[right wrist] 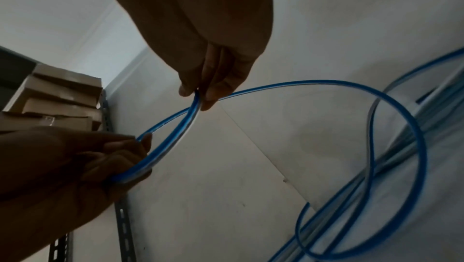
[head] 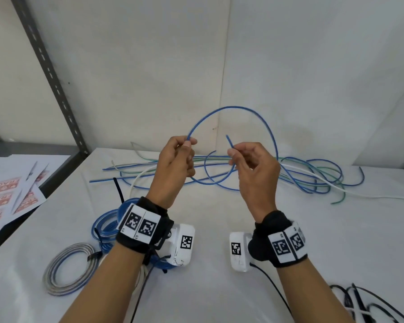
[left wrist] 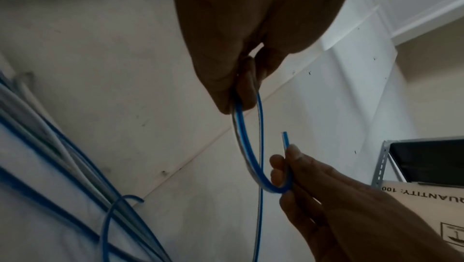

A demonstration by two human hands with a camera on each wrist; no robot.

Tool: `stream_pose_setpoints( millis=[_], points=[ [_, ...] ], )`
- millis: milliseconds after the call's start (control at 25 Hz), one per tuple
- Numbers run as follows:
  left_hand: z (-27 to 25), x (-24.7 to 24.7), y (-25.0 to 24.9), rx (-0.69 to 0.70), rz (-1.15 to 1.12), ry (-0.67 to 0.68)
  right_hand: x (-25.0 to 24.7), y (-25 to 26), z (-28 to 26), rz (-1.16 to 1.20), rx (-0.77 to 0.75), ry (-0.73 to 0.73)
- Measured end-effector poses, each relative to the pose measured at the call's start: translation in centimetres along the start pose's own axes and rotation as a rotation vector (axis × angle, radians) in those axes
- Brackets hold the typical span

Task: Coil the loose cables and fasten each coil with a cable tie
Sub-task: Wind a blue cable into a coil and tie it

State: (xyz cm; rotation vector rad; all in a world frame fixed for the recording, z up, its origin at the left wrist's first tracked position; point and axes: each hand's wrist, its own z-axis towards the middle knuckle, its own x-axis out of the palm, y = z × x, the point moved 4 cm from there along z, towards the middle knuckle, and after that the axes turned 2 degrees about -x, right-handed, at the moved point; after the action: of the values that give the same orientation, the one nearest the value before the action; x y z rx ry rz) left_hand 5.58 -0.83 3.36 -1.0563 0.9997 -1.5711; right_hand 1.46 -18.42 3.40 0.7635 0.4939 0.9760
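Observation:
A blue-and-clear flat cable [head: 231,106] rises from the table in one wide loop between my raised hands. My left hand [head: 189,142] pinches the loop's left side between thumb and fingertips, and the left wrist view shows that same cable [left wrist: 248,157] hanging from the pinch. My right hand [head: 231,152] pinches the cable just below its free end, which sticks up past the fingertips. In the right wrist view the cable [right wrist: 351,85] curves away from the right fingertips [right wrist: 208,99]. The cable's remaining length lies among the loose cables [head: 301,176].
Loose blue, green and white cables sprawl across the back of the white table [head: 219,287]. Tied coils lie at front left: a blue coil [head: 105,227] and a grey coil [head: 68,269]. Black cable ties [head: 359,306] lie at front right. Papers [head: 9,194] and a shelf upright [head: 49,73] stand left.

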Motion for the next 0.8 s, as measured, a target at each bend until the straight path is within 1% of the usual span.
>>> stream_pose_setpoints(
  millis=[120,160,200,280,360,480,560,600,680,760,800],
  points=[
    [-0.4,-0.4,-0.8,0.076,0.074,-0.001,0.8,1.1,-0.4,-0.088,-0.077,0.246],
    [-0.5,-0.5,-0.9,0.079,0.109,0.016,1.0,1.3,-0.5,-0.126,-0.104,0.310],
    [-0.6,-0.7,-1.0,0.070,0.149,0.052,1.2,1.5,-0.6,-0.169,-0.149,0.357],
    [-0.9,-1.0,-0.9,0.021,0.211,0.176,1.5,1.9,-0.8,-0.257,-0.252,0.418],
    [-1.2,-1.3,-1.0,-0.052,0.225,0.283,1.5,2.3,-1.0,-0.276,-0.288,0.418],
    [-1.5,-1.6,-1.4,-0.134,0.249,0.373,1.1,3.2,-1.0,-0.139,-0.182,0.366],
    [-1.7,-1.5,-1.4,-0.156,0.318,0.406,1.1,3.2,-1.2,-0.125,-0.169,0.373],
    [-1.8,-1.5,-1.3,-0.158,0.366,0.408,1.4,2.9,-1.5,-0.174,-0.180,0.378],
    [-1.7,-1.7,-1.1,-0.148,0.456,0.389,1.7,2.0,-1.7,-0.407,-0.231,0.337],
    [-1.6,-2.0,-1.0,-0.134,0.484,0.358,1.8,1.7,-1.6,-0.644,-0.289,0.280],
    [-1.5,-2.3,-1.1,-0.130,0.479,0.340,1.8,1.8,-1.5,-0.706,-0.311,0.271]
  ],
)
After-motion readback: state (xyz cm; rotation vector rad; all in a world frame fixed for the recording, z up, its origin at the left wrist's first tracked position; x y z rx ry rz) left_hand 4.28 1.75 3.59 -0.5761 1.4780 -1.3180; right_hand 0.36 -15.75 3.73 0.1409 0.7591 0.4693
